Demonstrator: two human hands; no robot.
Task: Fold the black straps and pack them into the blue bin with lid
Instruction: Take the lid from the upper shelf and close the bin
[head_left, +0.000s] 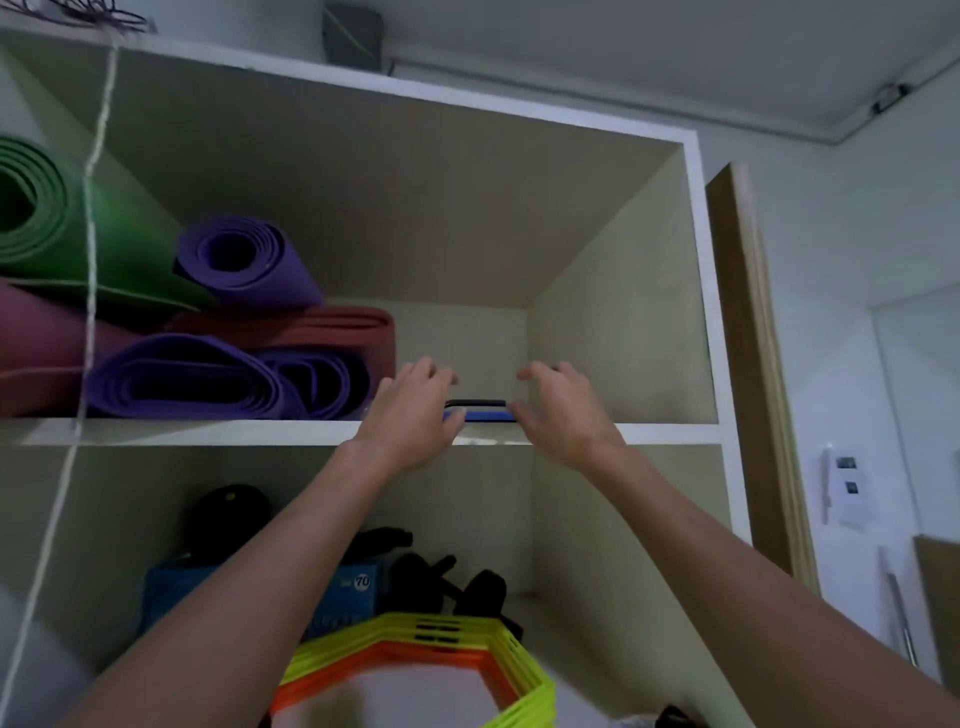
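- On the upper shelf of the pale open cabinet, just behind its front edge, sits a flat blue plastic bin with a dark lid; only a thin strip of blue and a black rim show between the hands, so its contents cannot be seen.
- Left hand and right hand flank that strip, fingers spread and curled; whether either actually grips the bin cannot be told, though the placement suits sliding it forward off a high ledge.
- Beside the bin, to the left, rolled foam mats in purple, green and red-pink lie stacked on their sides, filling that half of the compartment.
- Below, the lower compartment holds black strap-like items heaped loosely beside a blue cardboard box; these are probably the straps to fold, and none appears folded yet.
- Nearest the camera, stacked yellow and orange plastic hexagon rings rest in front of them.
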